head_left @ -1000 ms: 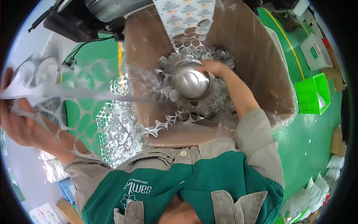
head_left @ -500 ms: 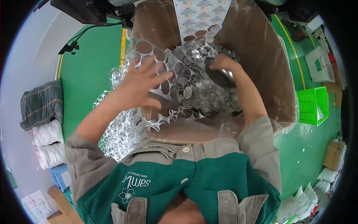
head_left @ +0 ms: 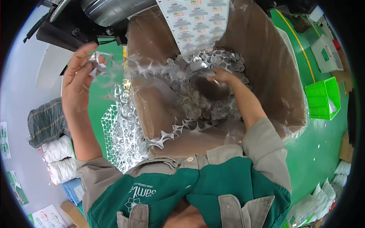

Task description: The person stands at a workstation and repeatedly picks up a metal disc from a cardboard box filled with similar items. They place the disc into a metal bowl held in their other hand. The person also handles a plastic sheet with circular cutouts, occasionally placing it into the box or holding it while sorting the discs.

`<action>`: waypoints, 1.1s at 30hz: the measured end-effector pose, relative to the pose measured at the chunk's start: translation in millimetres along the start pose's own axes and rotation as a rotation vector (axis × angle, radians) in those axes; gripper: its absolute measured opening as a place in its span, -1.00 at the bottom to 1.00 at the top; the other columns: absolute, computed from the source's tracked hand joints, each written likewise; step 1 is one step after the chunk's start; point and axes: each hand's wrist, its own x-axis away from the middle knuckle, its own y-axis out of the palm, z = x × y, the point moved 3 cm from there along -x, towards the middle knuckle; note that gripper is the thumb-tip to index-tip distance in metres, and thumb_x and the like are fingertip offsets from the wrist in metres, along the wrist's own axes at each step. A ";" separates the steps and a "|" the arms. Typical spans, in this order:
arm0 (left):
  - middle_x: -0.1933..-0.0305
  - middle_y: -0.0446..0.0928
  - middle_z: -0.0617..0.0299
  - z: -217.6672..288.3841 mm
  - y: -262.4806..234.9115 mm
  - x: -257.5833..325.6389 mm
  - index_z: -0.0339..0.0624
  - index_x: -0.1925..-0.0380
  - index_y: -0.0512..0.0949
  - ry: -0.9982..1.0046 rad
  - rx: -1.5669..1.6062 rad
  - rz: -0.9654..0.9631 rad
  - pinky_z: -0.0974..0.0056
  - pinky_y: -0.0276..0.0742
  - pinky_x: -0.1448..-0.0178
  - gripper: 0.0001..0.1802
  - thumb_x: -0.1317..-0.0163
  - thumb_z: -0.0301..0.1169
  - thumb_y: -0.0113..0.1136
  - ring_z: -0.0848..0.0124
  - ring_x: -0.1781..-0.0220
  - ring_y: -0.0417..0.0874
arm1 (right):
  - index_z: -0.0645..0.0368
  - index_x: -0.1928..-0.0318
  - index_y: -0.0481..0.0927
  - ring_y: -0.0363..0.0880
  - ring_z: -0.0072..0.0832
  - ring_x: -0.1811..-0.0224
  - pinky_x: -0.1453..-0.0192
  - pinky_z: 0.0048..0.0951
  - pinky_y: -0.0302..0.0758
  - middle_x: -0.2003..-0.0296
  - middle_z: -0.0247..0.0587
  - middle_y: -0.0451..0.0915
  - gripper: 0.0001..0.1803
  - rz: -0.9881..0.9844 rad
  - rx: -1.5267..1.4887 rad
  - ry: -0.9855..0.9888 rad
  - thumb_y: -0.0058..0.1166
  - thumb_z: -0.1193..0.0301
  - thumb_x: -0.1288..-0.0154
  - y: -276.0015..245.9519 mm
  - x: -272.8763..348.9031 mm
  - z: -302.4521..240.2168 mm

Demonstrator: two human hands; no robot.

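Observation:
My left hand [head_left: 81, 74] is raised beyond the left rim of a large plastic-lined brown box [head_left: 148, 102], its fingers closed on a strip of punched foil scrap [head_left: 140, 64]. The strip is blurred and trails rightward over the box. Inside the box, my right hand [head_left: 222, 77] grips the rim of a dark, shiny, rounded metal bowl [head_left: 209, 86], also smeared by motion. Beneath it lie many loose silver foil discs [head_left: 194, 104]. From above, a printed foil sheet [head_left: 194, 24] hangs down to the discs.
Punched foil webbing [head_left: 127, 133] is heaped outside the box's left side. Dark machine parts and a metal roller [head_left: 114, 13] overhang the far left. A bright green crate [head_left: 321, 99] stands at right; a folded dark blanket [head_left: 48, 119] and white bundles [head_left: 59, 157] lie at left.
My left hand has swung left and away out of the box, drawing the foil scrap with it. My right hand and the bowl have shifted slightly left and nearer.

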 end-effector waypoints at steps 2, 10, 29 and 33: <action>0.21 0.48 0.18 -26.5 -11.5 0.7 -0.31 0.17 0.47 0.002 -0.168 -0.028 0.38 0.41 0.03 -0.73 -0.19 -0.61 -0.20 0.42 0.14 0.51 | 0.27 0.05 0.51 0.50 -0.17 0.02 -0.03 -0.26 0.43 0.06 0.04 0.51 -0.37 -0.174 0.356 0.060 0.25 0.12 0.12 20.1 13.1 14.4; 0.33 0.54 0.18 -131.9 52.9 -15.9 -0.08 0.35 0.56 0.378 -1.386 -0.413 0.20 0.34 -0.05 -0.79 0.02 -0.48 0.02 0.26 0.22 0.54 | 0.33 0.14 0.50 0.51 -0.36 0.24 0.20 -0.38 0.42 0.23 -0.06 0.57 -0.41 -0.340 0.258 -0.332 0.28 0.13 0.10 -95.1 51.6 -83.0; 0.40 0.56 0.26 -126.3 51.1 -15.7 -0.07 0.44 0.55 0.298 -1.212 -0.325 0.23 0.32 0.02 -0.90 -0.07 -0.34 0.12 0.28 0.28 0.54 | 0.24 0.23 0.60 0.55 -0.23 0.09 0.10 -0.30 0.48 0.17 -0.09 0.59 -0.41 -0.269 0.609 0.050 0.29 0.09 0.28 -37.0 55.4 -28.6; 0.36 0.58 0.23 -113.4 54.6 -18.4 -0.11 0.34 0.56 0.181 -0.903 -0.246 0.28 0.39 0.05 -0.86 -0.13 -0.35 0.11 0.36 0.25 0.57 | 0.14 -0.04 0.46 0.50 -0.57 0.24 0.21 -0.50 0.45 0.21 -0.30 0.58 -0.36 -0.244 0.057 -0.216 0.25 0.15 0.08 -133.5 59.5 -84.4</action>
